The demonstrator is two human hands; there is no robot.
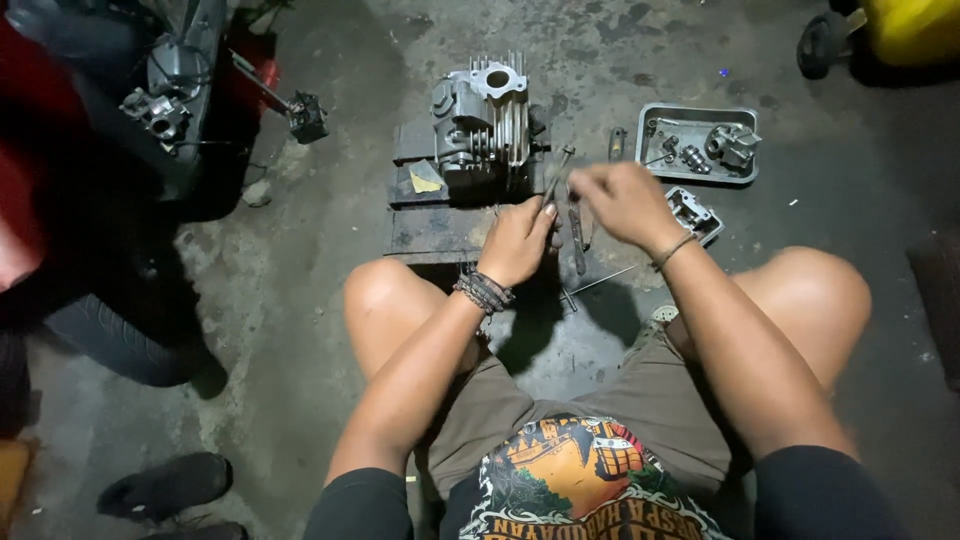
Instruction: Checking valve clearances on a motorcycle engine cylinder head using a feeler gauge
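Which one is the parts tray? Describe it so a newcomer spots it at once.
Start at the finned grey engine cylinder standing on the dark block in the middle of the concrete floor. Look to its right, past the right hand: the parts tray lies flat there. It is a shallow grey rectangle with rounded corners holding small metal parts, larger than the little metal cover just below it.

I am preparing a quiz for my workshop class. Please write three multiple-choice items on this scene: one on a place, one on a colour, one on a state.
1. Where does the engine cylinder block stand?
A. on a dark board
B. in the tray
C. on a knee

2. What colour is the container at top right?
A. blue
B. yellow
C. white

3. What is the left hand doing?
A. lying flat on the floor
B. gripping a thin metal tool
C. resting on a shoe

A: the dark board lies under the block.
B: it is plainly yellow.
B: its fingers close round the tool.
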